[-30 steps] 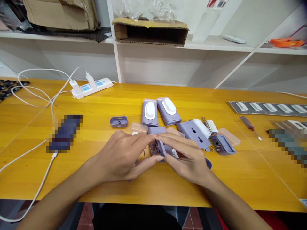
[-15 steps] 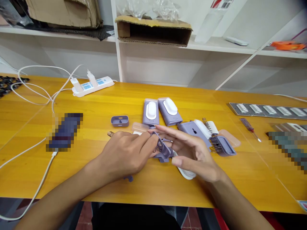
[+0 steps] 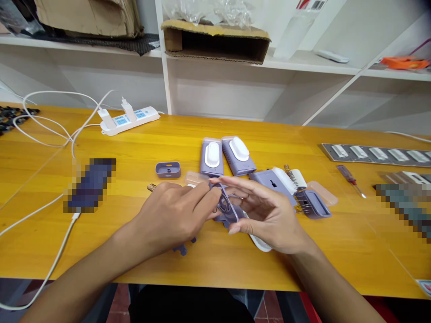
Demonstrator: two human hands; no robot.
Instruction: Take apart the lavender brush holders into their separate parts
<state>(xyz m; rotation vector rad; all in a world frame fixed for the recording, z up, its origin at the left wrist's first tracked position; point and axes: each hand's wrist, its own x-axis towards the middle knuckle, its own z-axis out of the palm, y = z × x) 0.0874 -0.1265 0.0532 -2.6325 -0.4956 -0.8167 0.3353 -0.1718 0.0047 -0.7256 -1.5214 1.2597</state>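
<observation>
Over the front middle of the table, my right hand (image 3: 274, 215) grips a small purple plastic housing (image 3: 234, 214) between thumb and fingers. A metal coil spring (image 3: 222, 204) sits at the open side of this housing. The fingertips of my left hand (image 3: 178, 208) are closed at the spring, partly hiding it. Beneath my hands lie more purple plastic pieces (image 3: 181, 249) and a white oval part (image 3: 261, 242). Left of them are a purple cap (image 3: 168, 170) and another spring (image 3: 151, 187), partly behind my left hand.
Two purple devices with white oval tops (image 3: 212, 155) stand behind my hands. To the right lie a purple casing (image 3: 271, 184), springs (image 3: 289, 175), a purple shell (image 3: 316, 205) and a screwdriver (image 3: 351, 179). A phone (image 3: 90, 186) and a power strip (image 3: 131, 120) are left.
The purple housing has turned so its open side and the spring show more. My right thumb has moved left onto the housing's lower edge.
</observation>
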